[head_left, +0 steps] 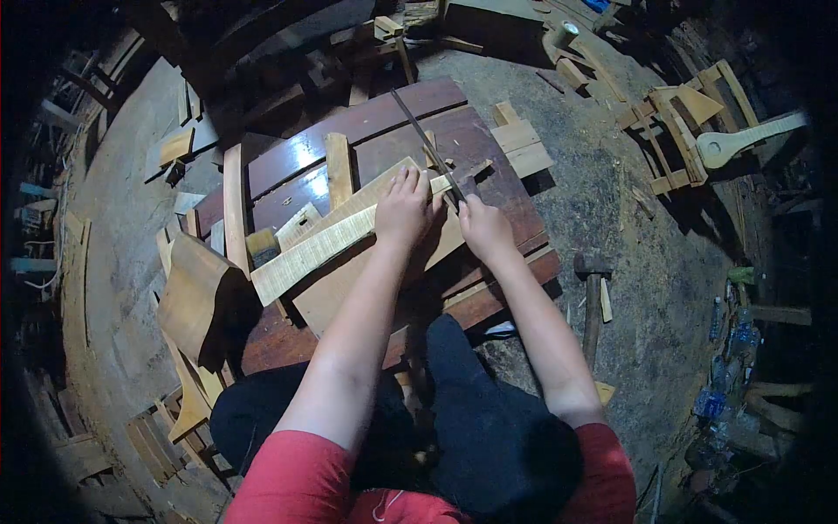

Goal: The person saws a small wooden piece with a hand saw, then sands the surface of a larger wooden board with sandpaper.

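My left hand [404,212] lies over a long pale wooden piece [327,242], wide at its near left end and narrow towards the right, fingers curled around its narrow part. Under it is a flat brown board [336,297] on a low dark red wooden table [454,118]. In my closed right hand [485,230] is the near end of a long, narrow dark bar-shaped tool [421,137]; whether it is a file or a saw I cannot tell. The tool slants away to the upper left and crosses the pale piece's narrow end.
A brush [261,247] and wood offcuts [339,170] lie on the table. At its left stands a curved brown wooden piece [196,293]. A hammer [593,271] rests on the floor at right, near a small wooden frame [668,131] with a pale paddle-shaped piece [720,150].
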Tool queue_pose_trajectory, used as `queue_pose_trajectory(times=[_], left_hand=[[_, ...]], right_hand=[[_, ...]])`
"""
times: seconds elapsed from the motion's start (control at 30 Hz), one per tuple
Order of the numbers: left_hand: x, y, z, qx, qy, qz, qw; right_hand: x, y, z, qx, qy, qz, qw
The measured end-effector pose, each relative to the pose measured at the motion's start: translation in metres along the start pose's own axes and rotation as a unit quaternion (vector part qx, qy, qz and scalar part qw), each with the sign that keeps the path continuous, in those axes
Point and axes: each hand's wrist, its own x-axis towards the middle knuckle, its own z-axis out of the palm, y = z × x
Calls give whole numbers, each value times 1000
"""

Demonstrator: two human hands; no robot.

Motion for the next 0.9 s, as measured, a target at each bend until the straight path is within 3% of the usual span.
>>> queue_pose_trajectory(times=[0.4,0.67,0.9], left_hand=[[0,2,-3,23,-6,3,1000],[-1,2,-3,37,-10,4,999],[-2,0,0,29,-16,1,999]], right_hand=[[-1,-8,3,-2,8,7,1000],[-4,-15,-1,-50,-35,40,997],[-5,-15,1,-25,-7,32,999]])
